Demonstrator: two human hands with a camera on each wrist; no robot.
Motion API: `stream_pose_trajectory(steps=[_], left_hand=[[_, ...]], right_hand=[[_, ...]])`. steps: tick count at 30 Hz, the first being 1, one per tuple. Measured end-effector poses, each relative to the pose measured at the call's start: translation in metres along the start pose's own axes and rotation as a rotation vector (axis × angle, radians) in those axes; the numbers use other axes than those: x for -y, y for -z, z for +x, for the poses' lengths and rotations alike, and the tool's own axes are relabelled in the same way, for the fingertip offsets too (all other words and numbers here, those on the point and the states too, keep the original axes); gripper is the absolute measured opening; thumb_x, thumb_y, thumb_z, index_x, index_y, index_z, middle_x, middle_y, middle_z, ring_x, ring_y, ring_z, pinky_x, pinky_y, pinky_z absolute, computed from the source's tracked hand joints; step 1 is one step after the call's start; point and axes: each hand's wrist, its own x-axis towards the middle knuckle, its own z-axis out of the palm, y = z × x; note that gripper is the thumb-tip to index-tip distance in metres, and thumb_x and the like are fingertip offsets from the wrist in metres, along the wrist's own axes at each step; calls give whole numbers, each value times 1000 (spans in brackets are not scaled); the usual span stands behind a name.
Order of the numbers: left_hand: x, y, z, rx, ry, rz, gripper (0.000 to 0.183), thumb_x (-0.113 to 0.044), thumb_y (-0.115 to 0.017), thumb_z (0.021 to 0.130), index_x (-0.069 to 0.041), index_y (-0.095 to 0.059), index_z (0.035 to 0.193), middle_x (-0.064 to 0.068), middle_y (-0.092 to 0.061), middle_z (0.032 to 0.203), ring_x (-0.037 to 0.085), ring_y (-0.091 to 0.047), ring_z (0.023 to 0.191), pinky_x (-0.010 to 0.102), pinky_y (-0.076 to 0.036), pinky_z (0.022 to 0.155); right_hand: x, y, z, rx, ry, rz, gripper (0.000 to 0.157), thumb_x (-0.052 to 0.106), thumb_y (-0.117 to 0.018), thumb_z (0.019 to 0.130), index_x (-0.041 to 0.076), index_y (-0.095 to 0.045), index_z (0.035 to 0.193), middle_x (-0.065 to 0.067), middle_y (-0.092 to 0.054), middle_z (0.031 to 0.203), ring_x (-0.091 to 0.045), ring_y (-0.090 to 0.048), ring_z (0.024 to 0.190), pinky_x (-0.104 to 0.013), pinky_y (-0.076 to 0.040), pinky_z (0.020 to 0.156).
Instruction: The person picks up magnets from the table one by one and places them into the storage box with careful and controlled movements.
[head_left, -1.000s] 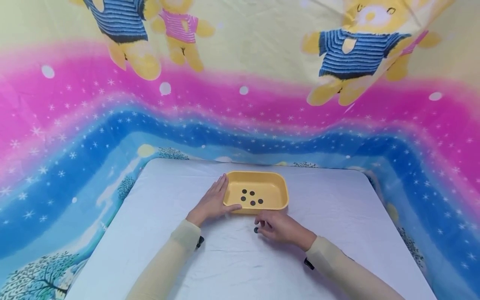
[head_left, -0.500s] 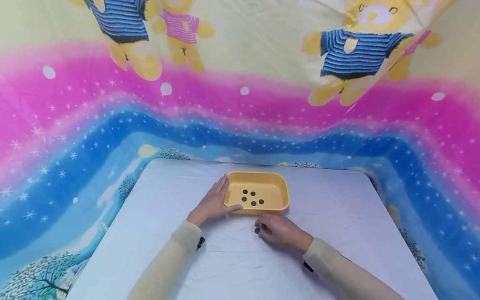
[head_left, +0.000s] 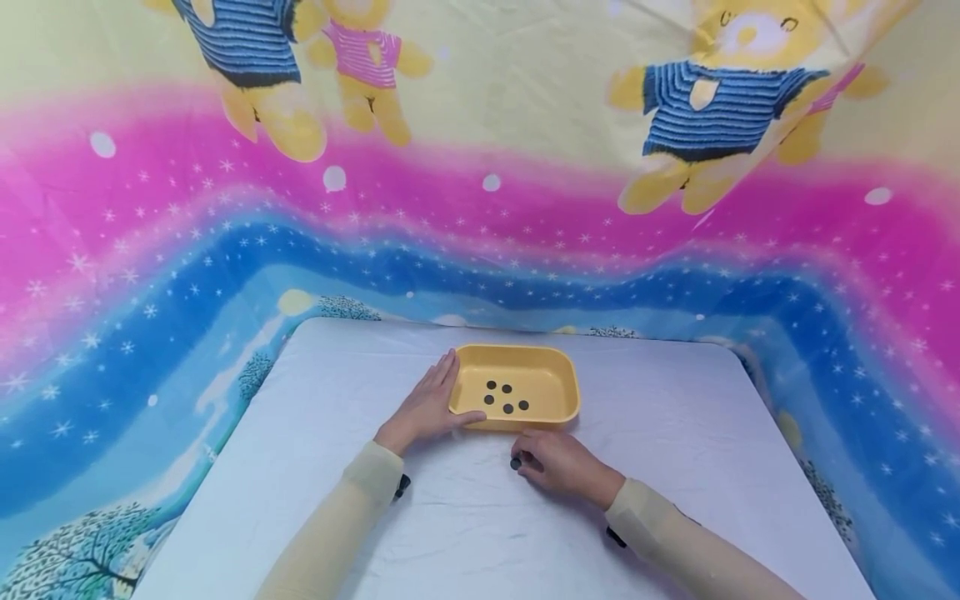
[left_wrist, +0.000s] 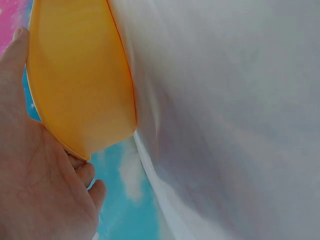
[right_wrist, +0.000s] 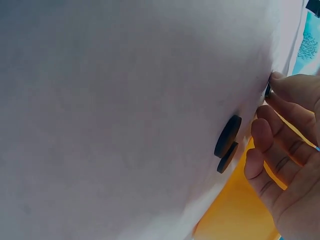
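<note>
My left hand holds the left end of a yellow plastic container, with the thumb over its front rim and the fingers along the end wall. Several small black discs lie flat on its floor. Just in front of the container, my right hand pinches another black disc between thumb and index finger, close to the tabletop. In the right wrist view, two more black discs lie near the other, loosely bent fingers; the hand hides them from the head view.
A white cloth covers the table, slightly wrinkled in front of the container. Patterned fabric with bears and snowflakes hangs close behind and along both sides. Small black devices sit at the wrists.
My right thumb and index finger have come together on the black disc, which now looks more tilted. The left hand, the container and the discs inside stay in place.
</note>
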Motion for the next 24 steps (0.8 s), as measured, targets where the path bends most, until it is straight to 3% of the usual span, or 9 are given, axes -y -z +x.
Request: stream_pose_trajectory(steps=[14,24], left_hand=[[-1,1,-1,12,8,8,127,-87,-55,91,-3,-2,171,6,13,178,23,3,166,40,-3,134],[-1,2,-1,2,-2,32,128,-87,-53,92,-2,-1,171,13,4,180,26,2,167,42,-2,134]], right_hand=[[3,-1,0,2,-19,30,15,22,-83,96,22,-71,106,15,-61,91,0,-54,79,-22,-52,71],[5,-2,-1,-1,-26,75,17,18,-83,96,24,-68,103,16,-61,91,0,-55,80,-23,-52,72]])
